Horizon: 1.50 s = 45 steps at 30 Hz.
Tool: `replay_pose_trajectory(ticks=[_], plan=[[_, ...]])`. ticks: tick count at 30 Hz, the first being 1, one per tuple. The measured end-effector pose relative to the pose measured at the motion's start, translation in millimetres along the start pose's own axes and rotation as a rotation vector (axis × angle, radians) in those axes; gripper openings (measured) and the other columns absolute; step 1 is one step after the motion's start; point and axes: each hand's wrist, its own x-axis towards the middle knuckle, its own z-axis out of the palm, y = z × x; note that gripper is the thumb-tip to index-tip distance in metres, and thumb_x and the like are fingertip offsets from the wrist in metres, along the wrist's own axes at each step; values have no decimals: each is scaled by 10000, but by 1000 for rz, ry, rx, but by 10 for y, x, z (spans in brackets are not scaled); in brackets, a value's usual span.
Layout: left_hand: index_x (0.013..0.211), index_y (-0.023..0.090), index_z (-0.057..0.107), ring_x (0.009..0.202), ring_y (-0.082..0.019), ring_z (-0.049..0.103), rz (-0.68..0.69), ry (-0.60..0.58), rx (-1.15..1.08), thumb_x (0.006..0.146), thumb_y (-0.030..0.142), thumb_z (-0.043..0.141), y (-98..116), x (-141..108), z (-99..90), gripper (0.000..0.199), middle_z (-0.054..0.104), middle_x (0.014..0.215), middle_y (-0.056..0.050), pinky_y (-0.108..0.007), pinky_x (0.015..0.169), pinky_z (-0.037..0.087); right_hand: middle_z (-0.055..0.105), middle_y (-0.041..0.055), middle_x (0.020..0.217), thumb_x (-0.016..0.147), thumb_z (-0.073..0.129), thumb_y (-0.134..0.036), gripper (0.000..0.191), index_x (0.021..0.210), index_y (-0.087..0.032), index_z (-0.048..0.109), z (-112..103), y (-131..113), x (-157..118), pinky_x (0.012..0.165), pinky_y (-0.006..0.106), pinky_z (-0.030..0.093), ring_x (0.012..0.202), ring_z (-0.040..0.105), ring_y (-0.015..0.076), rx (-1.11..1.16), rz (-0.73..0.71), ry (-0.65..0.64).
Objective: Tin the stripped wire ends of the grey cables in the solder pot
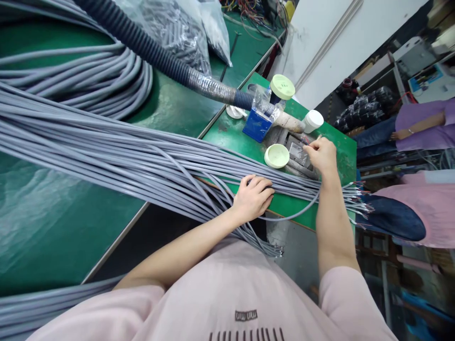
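Note:
A long bundle of grey cables [170, 158] runs across the bench, with stripped wire ends fanned out at the right. My left hand [253, 196] lies on the near side of this bundle, its fingers curled over the cables. Beyond the bundle, my right hand [323, 154] pinches the end of a grey cable, and thin coloured wires stick out from the fingertips. Those wires are above a grimy metal block [298, 154], which looks like a solder pot. One loose cable [289, 218] loops towards my right forearm, which hides part of it. A pale-green cup [277, 156] stands beside the block.
A ribbed black hose [142, 40] crosses overhead to a nozzle near a blue box [257, 124]. A yellow-lidded jar [282, 86] and a white-lidded pot [313, 121] stand behind. Coiled cables [117, 80] and plastic bags [174, 35] lie left. A person in purple [421, 123] is at right.

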Motion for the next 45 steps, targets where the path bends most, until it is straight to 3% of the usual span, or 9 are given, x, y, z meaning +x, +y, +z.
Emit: replay_pose_trajectory(ticks=[4,10,26,32,35,39,45], plan=[[1025,229,659,1091,-233,579,17,23,37,899,235,531,5,2,6,180,682,1151,-58,-465,1040,286,658,110,846,768,650,-290,176,707,-142,725,178,238,96,704,328,391,775,564,219,-52,123,-31],[1006,231,662,1069,-223,592,30,53,69,886,238,560,-3,1,27,157,689,1133,-50,-462,1035,303,684,110,855,766,644,-308,177,723,-165,740,385,289,115,748,324,415,828,604,241,-67,220,-41],[1001,231,662,1068,-223,599,40,65,73,882,228,559,4,10,26,157,695,1136,-50,-457,1034,303,702,119,843,756,657,-296,162,728,-164,748,469,322,155,748,336,427,832,628,259,-63,248,-62],[1007,238,666,1073,-220,598,34,66,65,876,219,562,-6,3,33,168,694,1139,-45,-459,1040,298,665,89,796,734,670,-268,142,642,-165,701,347,345,100,730,328,414,753,582,215,24,196,34],[1000,239,668,1072,-219,599,31,64,66,880,225,561,-5,-2,45,162,694,1137,-42,-459,1043,299,589,30,673,720,678,-260,177,572,-166,650,147,293,-109,678,309,397,661,535,167,195,106,153],[998,238,669,1065,-222,600,19,63,56,886,245,567,-5,2,46,152,697,1117,-41,-468,1042,299,504,-23,613,751,674,-290,225,567,-177,608,-156,58,-648,604,286,366,597,484,126,495,4,268],[960,239,691,1008,-217,610,-25,127,-123,873,243,609,36,6,-1,120,720,1036,-39,-463,987,349,512,-19,687,784,689,-299,240,608,-190,568,-299,-316,-1417,573,276,367,625,469,120,720,54,298]])
